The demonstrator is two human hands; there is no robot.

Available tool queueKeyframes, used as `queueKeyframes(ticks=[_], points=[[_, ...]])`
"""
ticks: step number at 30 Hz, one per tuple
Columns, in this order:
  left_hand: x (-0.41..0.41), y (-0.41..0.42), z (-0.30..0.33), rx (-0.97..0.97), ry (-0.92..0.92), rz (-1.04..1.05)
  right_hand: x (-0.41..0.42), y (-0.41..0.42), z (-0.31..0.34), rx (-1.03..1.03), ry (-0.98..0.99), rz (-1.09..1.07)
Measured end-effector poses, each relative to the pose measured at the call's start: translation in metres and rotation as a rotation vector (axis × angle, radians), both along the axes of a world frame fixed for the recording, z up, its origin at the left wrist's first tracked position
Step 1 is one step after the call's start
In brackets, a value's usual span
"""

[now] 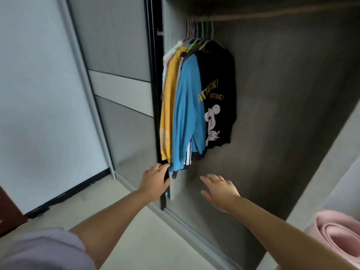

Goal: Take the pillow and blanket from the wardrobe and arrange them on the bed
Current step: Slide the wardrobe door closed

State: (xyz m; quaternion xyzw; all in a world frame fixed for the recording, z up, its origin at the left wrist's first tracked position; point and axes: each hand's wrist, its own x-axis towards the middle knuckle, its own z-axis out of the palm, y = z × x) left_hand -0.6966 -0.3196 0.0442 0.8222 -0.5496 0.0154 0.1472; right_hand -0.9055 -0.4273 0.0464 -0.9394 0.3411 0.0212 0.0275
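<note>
Open wardrobe (pixel 282 94) across most of the view, grey and dim inside, sliding door (pixel 120 78) pushed off to the left. Pale floor (pixel 140 240) below, white wall (pixel 39 84) at far left. Hanging rail (pixel 272 15) along the top, with a bunch of clothes on coloured hangers (pixel 200 30) crowded at its left end: yellow top (pixel 169 106), blue jacket (pixel 187 114), black shirt (pixel 220 90) printed "ATTACK!" twice in yellow above a cartoon mouse. Rolled pink blanket (pixel 339 242) at lower right, partly cut by the frame edge, on a ledge of the wardrobe's next section; pillow not in sight. Left hand (pixel 155 182) curled on the dark door edge (pixel 165 184), just below the blue jacket's hem. Right hand (pixel 220 190) spread wide, palm down, holding nothing, reaching into the wardrobe's lower part. Lilac sleeve (pixel 44 250) at bottom left.
</note>
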Motion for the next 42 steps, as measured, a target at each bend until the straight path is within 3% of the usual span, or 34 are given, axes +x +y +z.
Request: queueKeyframes(ticks=[9,16,22,26,31,37,42], points=[[0.173,-0.052,0.08,-0.095,-0.114,-0.046,0.187,-0.037,0.052,-0.021,-0.108,-0.049],[0.253,-0.141,0.106,-0.157,-0.127,-0.085,0.292,-0.11,0.079,-0.075,-0.184,-0.001],[0.307,-0.235,0.137,-0.216,-0.19,-0.087,0.38,-0.197,0.109,0.046,-0.572,-0.112],[0.34,-0.289,0.149,-0.269,-0.171,-0.06,0.431,-0.244,0.127,0.11,-0.706,-0.167],[0.366,-0.322,0.139,-0.339,-0.143,-0.13,0.472,-0.26,0.126,0.106,-0.891,-0.278],[0.38,-0.336,0.122,-0.495,-0.22,-0.269,0.477,-0.256,0.122,0.018,-0.871,-0.337],[0.369,-0.344,0.115,-0.598,-0.169,-0.36,0.468,-0.242,0.119,-0.034,-0.853,-0.401]])
